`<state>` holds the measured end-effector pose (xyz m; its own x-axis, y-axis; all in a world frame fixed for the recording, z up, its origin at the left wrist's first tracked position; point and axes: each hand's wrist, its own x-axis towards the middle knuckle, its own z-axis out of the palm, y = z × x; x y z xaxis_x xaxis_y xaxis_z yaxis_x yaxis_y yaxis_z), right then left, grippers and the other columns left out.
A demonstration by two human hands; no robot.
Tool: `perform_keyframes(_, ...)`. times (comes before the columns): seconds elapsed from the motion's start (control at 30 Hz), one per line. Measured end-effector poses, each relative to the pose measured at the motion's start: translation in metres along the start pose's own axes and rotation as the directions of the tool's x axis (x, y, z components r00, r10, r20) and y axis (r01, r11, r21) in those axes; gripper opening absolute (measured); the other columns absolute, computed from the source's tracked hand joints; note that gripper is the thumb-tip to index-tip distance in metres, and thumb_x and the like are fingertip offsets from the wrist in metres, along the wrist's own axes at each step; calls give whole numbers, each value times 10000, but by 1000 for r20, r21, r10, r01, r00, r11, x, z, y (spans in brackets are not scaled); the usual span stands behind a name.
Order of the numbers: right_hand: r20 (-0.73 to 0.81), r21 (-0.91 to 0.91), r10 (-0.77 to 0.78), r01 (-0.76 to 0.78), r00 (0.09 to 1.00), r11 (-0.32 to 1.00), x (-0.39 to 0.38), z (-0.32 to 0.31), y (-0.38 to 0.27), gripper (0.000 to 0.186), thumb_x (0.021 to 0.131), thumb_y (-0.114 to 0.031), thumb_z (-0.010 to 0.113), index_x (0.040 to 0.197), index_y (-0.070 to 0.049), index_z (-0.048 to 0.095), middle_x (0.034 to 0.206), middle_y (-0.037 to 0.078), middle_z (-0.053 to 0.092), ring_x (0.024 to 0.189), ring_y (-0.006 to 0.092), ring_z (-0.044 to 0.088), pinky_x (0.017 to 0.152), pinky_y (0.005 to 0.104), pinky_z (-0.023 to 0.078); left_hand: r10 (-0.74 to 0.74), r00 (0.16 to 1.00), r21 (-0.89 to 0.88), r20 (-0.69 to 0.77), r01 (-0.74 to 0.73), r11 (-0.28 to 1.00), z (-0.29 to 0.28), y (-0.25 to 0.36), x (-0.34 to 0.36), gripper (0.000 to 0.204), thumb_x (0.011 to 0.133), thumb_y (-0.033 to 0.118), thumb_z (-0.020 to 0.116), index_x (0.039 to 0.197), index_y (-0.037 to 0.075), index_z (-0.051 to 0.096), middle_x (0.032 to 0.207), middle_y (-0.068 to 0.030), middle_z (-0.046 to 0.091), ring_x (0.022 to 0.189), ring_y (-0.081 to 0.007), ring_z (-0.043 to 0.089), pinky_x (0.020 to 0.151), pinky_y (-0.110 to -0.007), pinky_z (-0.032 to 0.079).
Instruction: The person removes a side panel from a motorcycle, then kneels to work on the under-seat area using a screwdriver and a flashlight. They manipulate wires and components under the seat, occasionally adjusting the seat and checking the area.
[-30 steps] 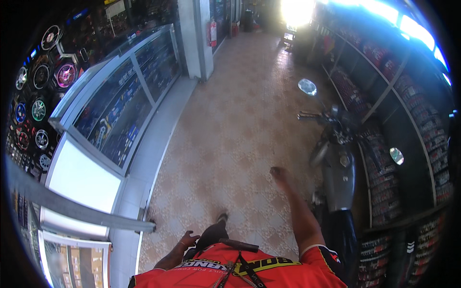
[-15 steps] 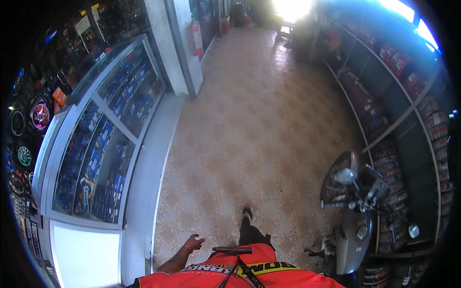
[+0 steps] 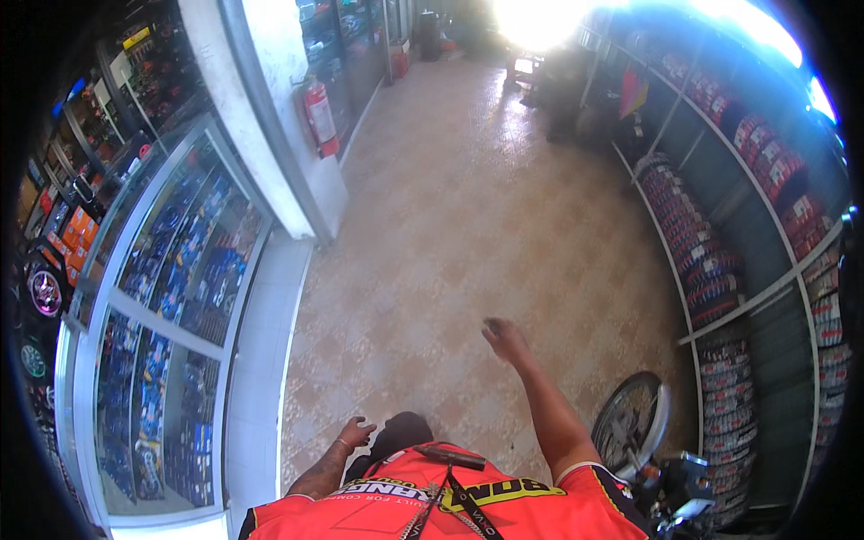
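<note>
My left hand (image 3: 357,433) hangs low beside my dark-clothed raised leg (image 3: 404,430), over the tiled floor. Its fingers are loosely bent and apart, and nothing shows in them. My right hand (image 3: 506,340) reaches forward at arm's length above the tan patterned floor (image 3: 432,243). Its thumb and fingers are slightly parted, slightly blurred, with no object visible between them. Neither hand touches anything. Over my red shirt (image 3: 432,495) hangs a dark lanyard (image 3: 463,511).
A glass display case (image 3: 166,337) with blue packages stands on the left, before a pillar (image 3: 261,117) bearing a red fire extinguisher (image 3: 320,117). Tyres (image 3: 688,238) fill a rack along the right. A motorcycle (image 3: 643,432) is parked near right. Bright light glares at the far end.
My right arm has swung forward into view. The display case, pillar and motorcycle have come nearer as I walk ahead. My left hand stays low at my side.
</note>
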<state>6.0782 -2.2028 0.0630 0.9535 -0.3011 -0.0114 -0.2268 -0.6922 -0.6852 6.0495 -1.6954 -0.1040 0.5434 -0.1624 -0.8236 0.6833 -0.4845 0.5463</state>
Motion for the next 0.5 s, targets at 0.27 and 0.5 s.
perform_keyframes(0.27, 33, 107, 105, -108, 994, 988, 221, -45, 19, 395, 924, -315, 643, 1179, -14, 660, 1115, 222, 687, 1047, 357, 665, 906, 422, 520, -14, 996, 246, 91, -9, 969, 4, 263, 208, 774, 829, 326, 793, 1412, 18, 388, 865, -123, 631, 665, -178, 600, 540, -325, 520)
perform_keyframes(0.5, 497, -550, 764, -531, 412, 644, 179, 9, 223, 599, 865, -504, 615, 1227, -26, 641, 1267, 209, 625, 1192, 383, 582, 989, 444, 474, -63, 985, 177, 157, 35, 984, -11, 483, 339, 741, 833, 313, 789, 1405, 37, 408, 793, -97, 604, 645, -171, 600, 536, -319, 516)
